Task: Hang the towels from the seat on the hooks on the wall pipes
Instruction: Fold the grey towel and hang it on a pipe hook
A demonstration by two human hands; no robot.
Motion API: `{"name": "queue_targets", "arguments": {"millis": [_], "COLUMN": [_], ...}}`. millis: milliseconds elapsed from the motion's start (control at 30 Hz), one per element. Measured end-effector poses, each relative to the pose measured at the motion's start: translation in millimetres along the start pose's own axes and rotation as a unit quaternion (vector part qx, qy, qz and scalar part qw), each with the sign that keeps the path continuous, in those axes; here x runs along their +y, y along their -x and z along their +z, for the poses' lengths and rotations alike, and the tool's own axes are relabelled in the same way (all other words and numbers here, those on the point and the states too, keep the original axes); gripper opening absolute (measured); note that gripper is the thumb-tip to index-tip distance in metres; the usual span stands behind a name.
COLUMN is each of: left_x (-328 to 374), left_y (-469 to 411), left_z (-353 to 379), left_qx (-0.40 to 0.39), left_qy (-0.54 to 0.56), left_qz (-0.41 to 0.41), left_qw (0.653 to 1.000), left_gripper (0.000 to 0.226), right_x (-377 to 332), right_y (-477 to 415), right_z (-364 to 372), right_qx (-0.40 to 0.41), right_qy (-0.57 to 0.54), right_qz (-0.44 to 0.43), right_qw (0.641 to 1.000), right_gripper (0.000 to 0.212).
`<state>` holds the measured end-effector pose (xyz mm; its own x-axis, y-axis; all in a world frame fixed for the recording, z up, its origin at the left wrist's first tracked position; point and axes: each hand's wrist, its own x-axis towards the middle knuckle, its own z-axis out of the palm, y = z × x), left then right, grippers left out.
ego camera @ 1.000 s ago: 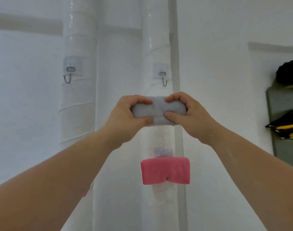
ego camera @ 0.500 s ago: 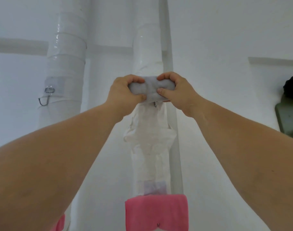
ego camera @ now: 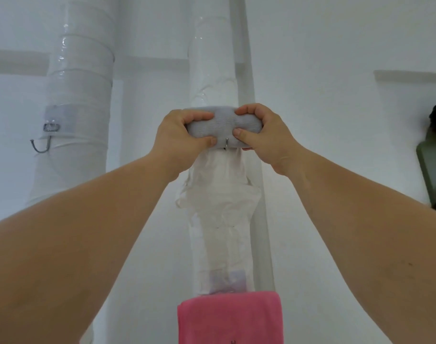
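A folded grey towel (ego camera: 224, 126) is held flat against the right white wall pipe (ego camera: 213, 70). My left hand (ego camera: 179, 137) grips its left end and my right hand (ego camera: 264, 135) grips its right end. The tip of a metal hook (ego camera: 226, 144) pokes out at the towel's lower edge, between my thumbs. A pink towel (ego camera: 229, 316) hangs lower on the same pipe. On the left pipe (ego camera: 80, 95) a bare metal hook (ego camera: 42, 142) hangs from a clear adhesive pad.
Loose white wrapping (ego camera: 219, 194) bulges on the right pipe below the grey towel. A grey-green object (ego camera: 435, 165) with something black above it sits on the wall at the far right edge.
Both hands lifted the grey towel up to the upper hook on the right pipe and pressed it there. The view tilted upward, so the pink towel slid to the bottom edge.
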<state>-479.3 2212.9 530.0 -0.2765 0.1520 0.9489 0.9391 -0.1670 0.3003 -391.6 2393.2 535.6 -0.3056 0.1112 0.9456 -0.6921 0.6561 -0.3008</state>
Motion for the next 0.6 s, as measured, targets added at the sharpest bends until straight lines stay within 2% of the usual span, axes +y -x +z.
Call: {"name": "queue_targets", "arguments": {"millis": [267,367,433,500,567,600], "left_x": [2,2,3,4,1,0], "left_y": [12,10,10,12,13,15], "left_z": [-2,-2,-5,-4,0,3], "left_qx": [-0.010,0.019,0.040,0.043,0.023,0.013], "left_qy": [-0.003,-0.101,-0.270,-0.424,-0.496,-0.515], "left_qz": [-0.013,0.035,0.112,0.197,0.249,0.256], "left_qw": [1.000,0.994,0.955,0.883,0.832,0.818], "left_gripper": [0.039,0.024,0.025,0.027,0.031,0.035], "right_x": [-7,-10,-6,-2,0,1], "right_y": [13,13,16,21,23,23], "right_z": [-5,-2,-1,-2,0,1], "right_qx": [-0.039,-0.018,0.025,0.059,0.046,0.024], "right_qy": [-0.007,0.090,0.236,0.371,0.435,0.454], "right_qz": [0.041,0.024,-0.028,-0.095,-0.162,-0.178], "right_qw": [0.998,0.995,0.971,0.922,0.884,0.873], "right_gripper": [0.033,0.031,0.032,0.036,0.039,0.043]}}
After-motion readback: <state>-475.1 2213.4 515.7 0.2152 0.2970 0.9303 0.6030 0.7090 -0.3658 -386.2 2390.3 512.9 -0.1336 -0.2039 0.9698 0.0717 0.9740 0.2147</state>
